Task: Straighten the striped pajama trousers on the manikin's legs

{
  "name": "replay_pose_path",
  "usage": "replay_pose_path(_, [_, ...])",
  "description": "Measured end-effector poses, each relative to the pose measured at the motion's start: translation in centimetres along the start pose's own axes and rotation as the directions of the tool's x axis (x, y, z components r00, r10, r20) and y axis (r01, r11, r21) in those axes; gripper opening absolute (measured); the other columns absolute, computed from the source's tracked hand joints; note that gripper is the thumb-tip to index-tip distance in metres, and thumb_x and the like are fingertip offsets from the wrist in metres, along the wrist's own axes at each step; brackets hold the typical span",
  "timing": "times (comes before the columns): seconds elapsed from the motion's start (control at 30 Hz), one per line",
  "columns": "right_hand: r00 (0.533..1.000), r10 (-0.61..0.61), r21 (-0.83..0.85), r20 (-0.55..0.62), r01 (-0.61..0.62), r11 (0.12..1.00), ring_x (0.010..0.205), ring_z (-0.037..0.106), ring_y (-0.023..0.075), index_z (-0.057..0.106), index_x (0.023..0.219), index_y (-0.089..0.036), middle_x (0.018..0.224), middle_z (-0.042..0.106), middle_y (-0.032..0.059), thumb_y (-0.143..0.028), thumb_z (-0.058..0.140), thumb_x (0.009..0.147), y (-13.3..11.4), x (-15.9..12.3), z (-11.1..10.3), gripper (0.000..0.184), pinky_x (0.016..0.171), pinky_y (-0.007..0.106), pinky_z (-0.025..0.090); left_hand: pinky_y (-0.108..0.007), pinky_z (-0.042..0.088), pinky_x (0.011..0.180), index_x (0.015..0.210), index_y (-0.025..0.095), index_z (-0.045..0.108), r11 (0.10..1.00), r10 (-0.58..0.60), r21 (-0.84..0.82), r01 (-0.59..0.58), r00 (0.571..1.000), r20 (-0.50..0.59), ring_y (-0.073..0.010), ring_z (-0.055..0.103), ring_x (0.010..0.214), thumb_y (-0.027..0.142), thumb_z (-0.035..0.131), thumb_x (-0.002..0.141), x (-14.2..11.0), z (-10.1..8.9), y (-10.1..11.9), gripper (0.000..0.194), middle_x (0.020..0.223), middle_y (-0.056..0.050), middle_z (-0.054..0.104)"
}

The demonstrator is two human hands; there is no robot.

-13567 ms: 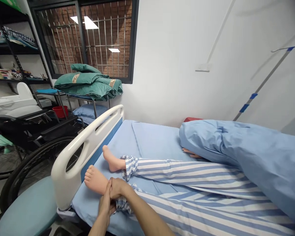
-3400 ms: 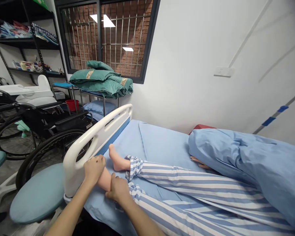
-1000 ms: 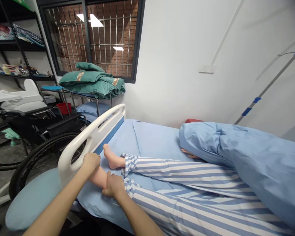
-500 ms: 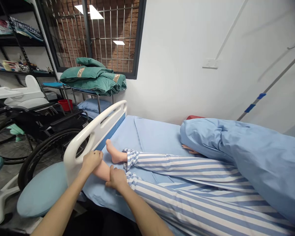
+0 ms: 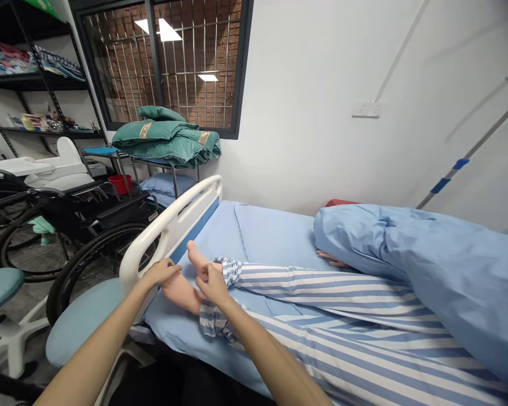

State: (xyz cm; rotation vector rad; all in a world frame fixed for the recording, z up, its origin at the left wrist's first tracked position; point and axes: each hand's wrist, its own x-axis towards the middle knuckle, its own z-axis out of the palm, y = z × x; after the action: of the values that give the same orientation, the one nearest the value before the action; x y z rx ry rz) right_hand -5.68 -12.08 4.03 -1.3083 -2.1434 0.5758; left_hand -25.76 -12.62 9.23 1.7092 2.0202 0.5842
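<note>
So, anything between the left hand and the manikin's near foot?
Nothing visible: the left hand lies right against the near foot, with no object between them. The white bed side rail stands beside the foot, not between them.

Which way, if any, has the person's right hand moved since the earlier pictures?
Yes. Against the white bed rail, the right hand has shifted up the bed, and now sits beside the farther bare foot.

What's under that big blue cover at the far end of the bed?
At the edge of the blue cover, a hand lies on the sheet, and striped pyjama legs run out from beneath. The body further under is covered and cannot be seen.
</note>
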Motion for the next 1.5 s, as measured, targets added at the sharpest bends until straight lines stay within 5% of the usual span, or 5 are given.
replay_pose_path(0.2, [0.999, 0.041, -0.077, 0.030, -0.039, 0.996, 0.101, 0.051, 0.0215, 0.041, 0.115, -0.016, 0.110, 0.055, 0.0091, -0.033, 0.057, 0.066, 1.6, 4.3, -0.2, 0.054, 0.079, 0.030, 0.039, -0.024, 0.042, 0.063, 0.076, 0.014, 0.053, 0.889, 0.050, -0.451, 0.079, 0.962, 0.269, -0.0150, 0.058, 0.071, 0.053, 0.054, 0.064, 3.4, 0.1, -0.8, 0.041, 0.073, -0.004, 0.062])
replay_pose_path(0.4, [0.955, 0.131, -0.217, 0.267, -0.073, 0.974, 0.088, 0.059, 0.0239, 0.048, 0.103, -0.019, 0.097, 0.062, 0.0066, -0.050, 0.063, 0.055, 3.6, 7.8, 1.7, 0.059, 0.069, 0.030, 0.042, -0.028, 0.042, 0.057, 0.064, 0.019, 0.042, 0.854, 0.164, -0.518, 0.057, 0.914, 0.370, -0.0142, 0.054, 0.059, 0.046, 0.052, 0.069, 6.8, 4.9, -1.8, 0.029, 0.058, -0.003, 0.056])
replay_pose_path(0.83, [0.957, 0.151, -0.393, 0.247, -0.044, 0.918, 0.081, 0.062, 0.0262, 0.045, 0.100, -0.019, 0.090, 0.065, 0.0074, -0.047, 0.062, 0.054, 5.7, 9.2, 4.5, 0.056, 0.066, 0.032, 0.042, -0.029, 0.040, 0.056, 0.066, 0.018, 0.046, 0.727, 0.005, -0.687, 0.010, 1.000, 0.020, -0.0140, 0.050, 0.059, 0.045, 0.051, 0.066, 9.1, 14.7, -3.7, 0.027, 0.062, -0.002, 0.056])
replay_pose_path(1.27, [0.962, 0.142, -0.394, 0.231, -0.041, 0.918, 0.082, 0.062, 0.0256, 0.046, 0.097, -0.018, 0.090, 0.065, 0.0081, -0.044, 0.061, 0.056, 4.8, 8.7, 3.7, 0.052, 0.069, 0.032, 0.042, -0.025, 0.024, 0.046, 0.039, 0.020, 0.028, 0.945, 0.059, -0.325, -0.040, 0.997, 0.047, -0.0067, 0.026, 0.044, 0.049, 0.059, 0.060, 7.5, 8.8, -1.4, 0.047, 0.040, 0.004, 0.028])
replay_pose_path(1.5, [0.967, 0.124, -0.395, 0.221, -0.028, 0.918, 0.082, 0.062, 0.0259, 0.046, 0.097, -0.018, 0.091, 0.064, 0.0074, -0.045, 0.063, 0.055, 5.0, 8.8, 3.8, 0.053, 0.069, 0.034, 0.042, -0.024, 0.027, 0.046, 0.048, 0.018, 0.041, 0.910, 0.060, -0.414, -0.038, 0.997, 0.040, -0.0086, 0.032, 0.049, 0.047, 0.063, 0.056, 8.9, 10.3, -2.5, 0.037, 0.047, 0.003, 0.037])
